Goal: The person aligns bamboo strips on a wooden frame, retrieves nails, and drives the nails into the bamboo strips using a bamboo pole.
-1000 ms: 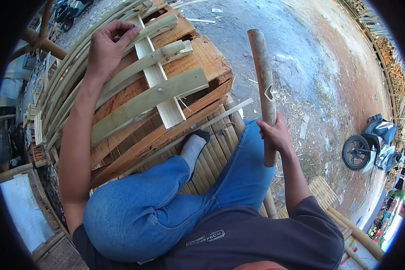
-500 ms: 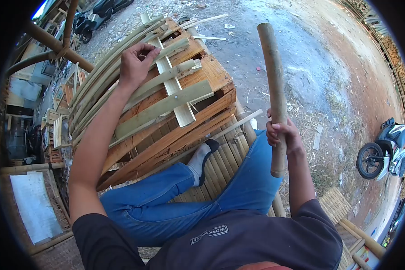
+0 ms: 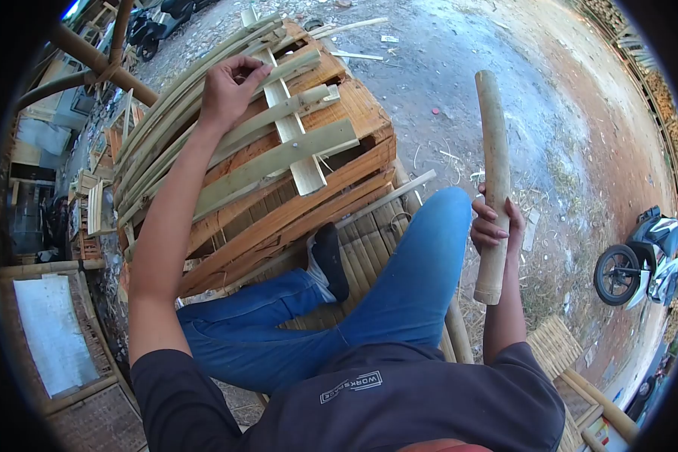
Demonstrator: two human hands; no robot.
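Note:
My right hand is wrapped round the lower part of a thick bamboo stick, held upright to the right of my raised knee. Over the bamboo strips my left hand is closed in a pinch; what is between its fingertips is too small to make out. Several long green strips lie side by side on a big orange-brown wooden block. A pale flat crosspiece runs beneath their ends, near my left hand.
My jeans-clad legs rest on a bamboo slat platform beside the block. A motorcycle stands at the far right. Bamboo poles cross at the upper left, and a pale sheet lies at the lower left.
The bamboo stick and my right hand have moved right and slightly down. My knee has risen, and my foot has shifted. My left hand stays pinched over the strips, slightly higher.

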